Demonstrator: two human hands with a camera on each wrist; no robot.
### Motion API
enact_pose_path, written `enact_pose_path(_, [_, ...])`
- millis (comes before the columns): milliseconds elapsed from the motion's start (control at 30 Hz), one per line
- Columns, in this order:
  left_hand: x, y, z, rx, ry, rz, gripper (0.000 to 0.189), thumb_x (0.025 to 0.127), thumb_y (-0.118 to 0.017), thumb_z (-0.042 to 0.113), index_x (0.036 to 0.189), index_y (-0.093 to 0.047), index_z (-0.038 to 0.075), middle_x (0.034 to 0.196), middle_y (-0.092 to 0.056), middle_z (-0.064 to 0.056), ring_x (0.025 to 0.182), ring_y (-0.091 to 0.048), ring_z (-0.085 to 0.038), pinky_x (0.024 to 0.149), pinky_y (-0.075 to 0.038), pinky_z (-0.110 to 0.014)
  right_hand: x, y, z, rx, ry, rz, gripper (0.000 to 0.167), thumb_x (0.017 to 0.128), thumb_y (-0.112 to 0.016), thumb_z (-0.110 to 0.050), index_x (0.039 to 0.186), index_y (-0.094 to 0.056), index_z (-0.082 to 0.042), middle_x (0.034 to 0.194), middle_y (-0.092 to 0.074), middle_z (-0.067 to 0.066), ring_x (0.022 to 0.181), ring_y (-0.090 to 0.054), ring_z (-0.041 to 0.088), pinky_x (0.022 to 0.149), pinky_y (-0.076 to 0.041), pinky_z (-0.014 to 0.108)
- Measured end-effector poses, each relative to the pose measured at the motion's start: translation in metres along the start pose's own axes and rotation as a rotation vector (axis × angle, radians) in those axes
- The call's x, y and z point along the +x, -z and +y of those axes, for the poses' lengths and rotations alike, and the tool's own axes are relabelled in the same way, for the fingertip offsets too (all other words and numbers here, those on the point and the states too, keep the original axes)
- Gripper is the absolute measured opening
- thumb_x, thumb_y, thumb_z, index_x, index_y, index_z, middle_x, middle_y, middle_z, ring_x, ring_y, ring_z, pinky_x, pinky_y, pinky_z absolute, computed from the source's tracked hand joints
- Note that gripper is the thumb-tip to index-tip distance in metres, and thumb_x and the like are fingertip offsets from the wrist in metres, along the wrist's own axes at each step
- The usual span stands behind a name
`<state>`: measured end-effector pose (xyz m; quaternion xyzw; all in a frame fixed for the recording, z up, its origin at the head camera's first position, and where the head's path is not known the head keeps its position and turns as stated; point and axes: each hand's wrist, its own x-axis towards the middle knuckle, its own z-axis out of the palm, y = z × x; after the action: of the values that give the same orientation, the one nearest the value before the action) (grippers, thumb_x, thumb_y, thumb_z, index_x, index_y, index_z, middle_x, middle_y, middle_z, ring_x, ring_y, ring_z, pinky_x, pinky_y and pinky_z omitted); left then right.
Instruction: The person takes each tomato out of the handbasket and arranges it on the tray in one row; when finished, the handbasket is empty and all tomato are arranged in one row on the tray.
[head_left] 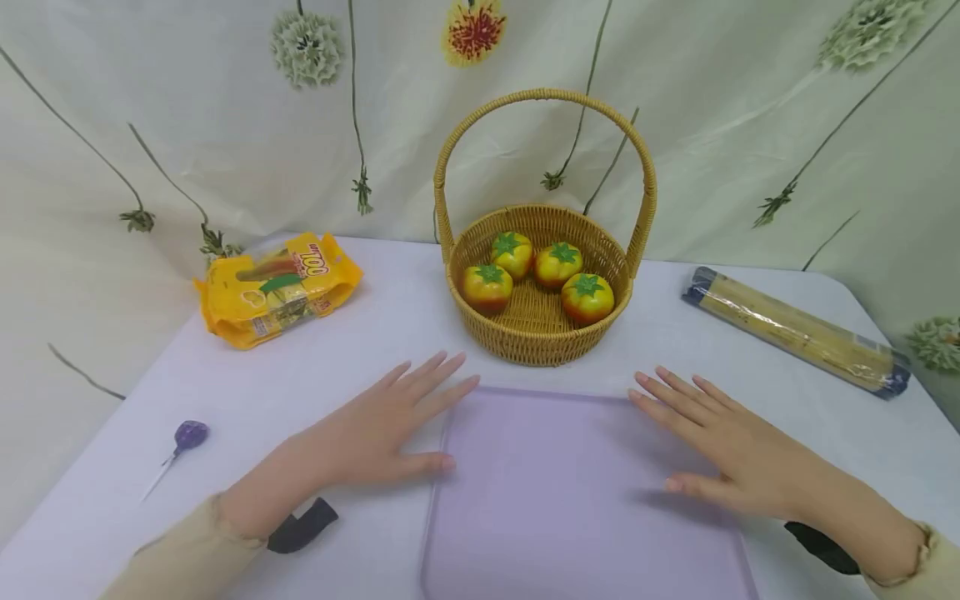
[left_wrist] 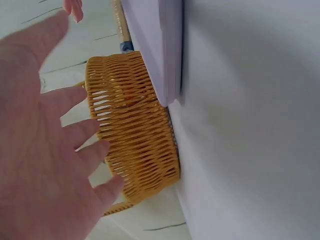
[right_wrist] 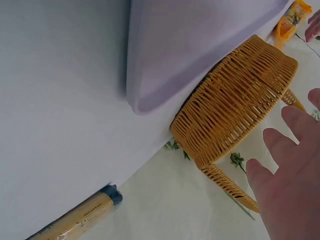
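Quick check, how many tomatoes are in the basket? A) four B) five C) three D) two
A: the head view shows four tomatoes in the basket, two toward the back and two toward the front; both hands are flat by the purple board and hold none.

basket (head_left: 542, 333) behind board (head_left: 577, 500), snack pack (head_left: 276, 289) left, spaghetti (head_left: 797, 330) right

light: bright, even, soft shadows cast under hands | glare: none seen | blur: wrist views slightly smeared, hands softened up close
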<state>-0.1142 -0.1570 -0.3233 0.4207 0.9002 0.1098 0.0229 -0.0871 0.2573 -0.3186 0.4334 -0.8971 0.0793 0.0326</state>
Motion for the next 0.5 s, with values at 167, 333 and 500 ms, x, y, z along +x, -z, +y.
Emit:
enact_pose_path(167, [0.014,-0.004,-0.008,-0.166,0.025,0.008,0.071,0.090,-0.053,0.053,0.149,-0.026,0.024,0.155,-0.013,0.000,0.139,-0.011,-0.018,0.111,-0.015,-0.044,0.009,0.009,0.006,0.050,-0.038,0.005,0.085,0.086,-0.067,-0.037,0.151,-0.017,-0.016,0.155,-0.014,0.005,0.140,-0.010,0.026,0.112,0.001,0.030])
enact_pose_path(333, [0.026,-0.012,-0.021,-0.376,0.056,0.003,0.062,0.093,-0.054,0.045,0.147,-0.032,0.023,0.152,-0.022,0.005,0.137,-0.017,-0.012,0.110,-0.020,-0.038,0.024,0.021,0.019,0.129,-0.073,0.019,0.082,0.089,-0.064,-0.031,0.151,-0.013,-0.018,0.156,-0.010,0.002,0.140,-0.009,0.024,0.112,-0.001,0.030])
enact_pose_path(500, [0.038,-0.018,-0.032,-0.532,0.031,0.040,0.058,0.094,-0.057,0.034,0.145,-0.036,0.015,0.147,-0.033,0.005,0.134,-0.025,-0.010,0.109,-0.023,-0.035,0.044,0.029,0.034,0.273,-0.149,0.036,0.078,0.093,-0.060,-0.026,0.152,-0.009,-0.024,0.156,-0.008,0.000,0.140,-0.008,0.022,0.111,-0.012,0.042])
